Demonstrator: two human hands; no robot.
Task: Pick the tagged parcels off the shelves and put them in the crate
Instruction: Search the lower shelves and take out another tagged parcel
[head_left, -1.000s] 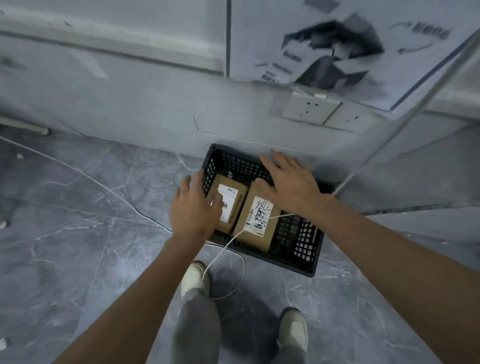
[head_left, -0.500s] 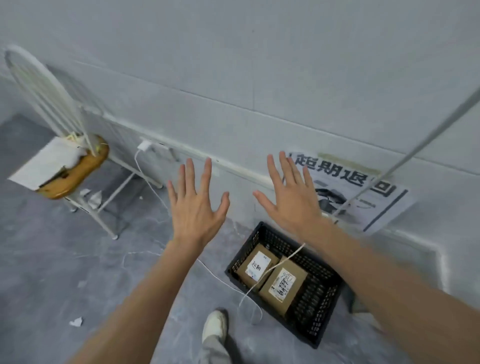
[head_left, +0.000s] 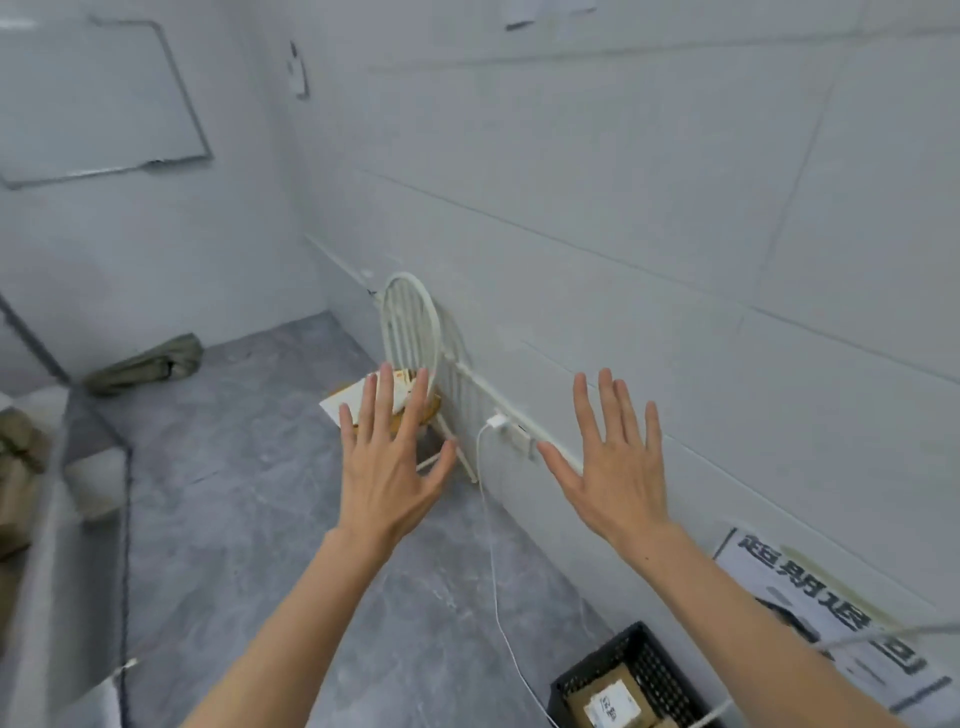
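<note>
Both arms reach out in front, bare to the elbow. The left hand (head_left: 387, 470) is held up with its back to the camera, fingers straight and spread wide, thumb out to the right. The right hand (head_left: 615, 467) is up the same way, fingers spread, thumb out to the left. Both hands hold nothing.

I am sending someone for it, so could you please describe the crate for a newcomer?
Follow the pale tiled wall down to where a printed poster sits low on it. On the floor beside the poster stands the crate: black plastic mesh, the only dark container there, with a brown labelled parcel inside.
</note>
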